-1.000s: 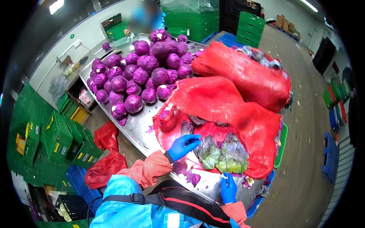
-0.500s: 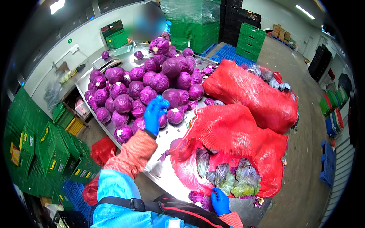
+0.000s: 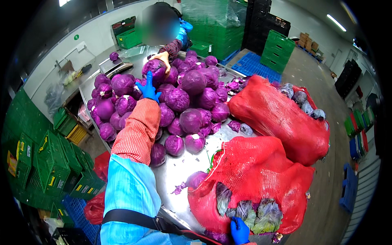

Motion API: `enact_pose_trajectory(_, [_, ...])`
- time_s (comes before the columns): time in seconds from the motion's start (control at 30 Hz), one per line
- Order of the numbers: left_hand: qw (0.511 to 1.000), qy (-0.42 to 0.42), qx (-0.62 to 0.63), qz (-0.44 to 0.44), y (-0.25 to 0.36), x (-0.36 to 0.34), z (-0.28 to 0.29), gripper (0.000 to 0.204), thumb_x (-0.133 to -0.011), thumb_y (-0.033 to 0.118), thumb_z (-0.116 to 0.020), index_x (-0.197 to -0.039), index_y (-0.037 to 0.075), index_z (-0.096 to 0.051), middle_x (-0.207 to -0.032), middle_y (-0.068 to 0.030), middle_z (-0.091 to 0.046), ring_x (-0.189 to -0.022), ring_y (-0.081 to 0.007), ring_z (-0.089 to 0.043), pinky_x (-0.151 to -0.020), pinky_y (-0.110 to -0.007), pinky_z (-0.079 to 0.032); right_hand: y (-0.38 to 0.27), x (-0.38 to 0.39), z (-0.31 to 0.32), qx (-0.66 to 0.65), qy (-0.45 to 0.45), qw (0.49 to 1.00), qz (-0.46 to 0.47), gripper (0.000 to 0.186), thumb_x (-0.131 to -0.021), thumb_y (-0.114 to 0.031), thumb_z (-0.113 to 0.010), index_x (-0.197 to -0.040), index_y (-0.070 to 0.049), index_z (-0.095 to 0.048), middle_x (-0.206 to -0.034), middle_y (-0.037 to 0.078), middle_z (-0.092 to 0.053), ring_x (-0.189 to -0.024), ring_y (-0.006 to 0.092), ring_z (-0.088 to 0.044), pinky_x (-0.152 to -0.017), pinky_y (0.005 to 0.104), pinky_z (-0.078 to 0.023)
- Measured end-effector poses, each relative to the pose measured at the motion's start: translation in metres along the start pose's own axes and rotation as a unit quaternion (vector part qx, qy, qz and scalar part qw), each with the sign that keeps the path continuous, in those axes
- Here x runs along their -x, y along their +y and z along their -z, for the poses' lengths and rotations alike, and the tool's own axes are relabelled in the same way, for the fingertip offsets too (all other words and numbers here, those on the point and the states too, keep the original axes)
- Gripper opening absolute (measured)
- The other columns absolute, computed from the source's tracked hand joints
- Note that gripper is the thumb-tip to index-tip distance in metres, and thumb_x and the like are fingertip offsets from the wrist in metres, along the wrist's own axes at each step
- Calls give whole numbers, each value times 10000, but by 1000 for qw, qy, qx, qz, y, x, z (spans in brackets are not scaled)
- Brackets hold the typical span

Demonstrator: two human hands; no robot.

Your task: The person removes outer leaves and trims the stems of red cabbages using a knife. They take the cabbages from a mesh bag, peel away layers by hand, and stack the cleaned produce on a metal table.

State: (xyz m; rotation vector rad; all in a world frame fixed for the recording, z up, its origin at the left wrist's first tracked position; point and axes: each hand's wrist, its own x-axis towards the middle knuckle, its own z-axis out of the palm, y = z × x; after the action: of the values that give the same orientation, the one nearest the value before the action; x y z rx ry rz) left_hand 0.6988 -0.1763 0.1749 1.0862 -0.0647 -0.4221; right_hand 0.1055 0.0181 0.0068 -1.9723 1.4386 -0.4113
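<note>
My left hand [image 3: 149, 87], in a blue glove, reaches across the heap of red cabbages [image 3: 177, 99]. Its fingers are spread against the near side of a large red cabbage [image 3: 154, 69]. Another person's hand [image 3: 164, 60] rests on the far side of that same cabbage. Low in the picture, my right hand [image 3: 239, 230], also gloved in blue, has its fingers curled at the near edge of a red mesh bag [image 3: 253, 171]. What those fingers hold, if anything, is hidden. Loose outer cabbage leaves [image 3: 267, 216] lie beside this hand on the bag.
A second red mesh bag [image 3: 281, 118], filled with cabbages, lies behind the first on the metal table [image 3: 173, 192]. Beyond the heap stands a scale [image 3: 118, 65] with a small cabbage on it. Green crates [image 3: 53, 163] are stacked at left. A blue pallet [image 3: 256, 66] lies behind.
My left hand has moved away from me, over the heap, to the large cabbage. The other person's hand and sleeve have come forward over the heap. My right hand stays near the mesh bag.
</note>
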Motion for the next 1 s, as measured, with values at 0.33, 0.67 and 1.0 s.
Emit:
enact_pose_trajectory(0.33, [990, -41, 118, 65, -15, -117, 8, 1042, -623, 483, -764, -1401, 350, -84, -1422, -105, -243, -1212, -372, -384, -851, -605, -417, -1, -16, -6, 73, -78, 994, 10, 277, -884, -310, -507, -1030, -100, -612, -915, 177, -629, -763, 369, -603, -694, 422, -487])
enact_pose_trajectory(0.67, [898, -296, 282, 162, 8, -1, 30, 832, -743, 586, -521, -1368, 80, -313, -1352, -211, -374, -1214, -410, -390, -991, -539, -355, 6, -17, -9, 27, -43, 998, 33, 247, -843, -258, -566, -1011, -87, -624, -889, 158, -645, -773, 339, -627, -671, 392, -502])
enact_pose_trajectory(1.0, [863, -381, 155, 294, -13, 209, 52, 767, -760, 499, -574, -1376, 123, -314, -1377, -133, -381, -1243, -343, -391, -1039, -546, -293, -17, -3, 7, -79, 8, 997, 19, 289, -847, -209, -577, -1097, -64, -579, -947, 156, -648, -811, 302, -645, -687, 365, -506])
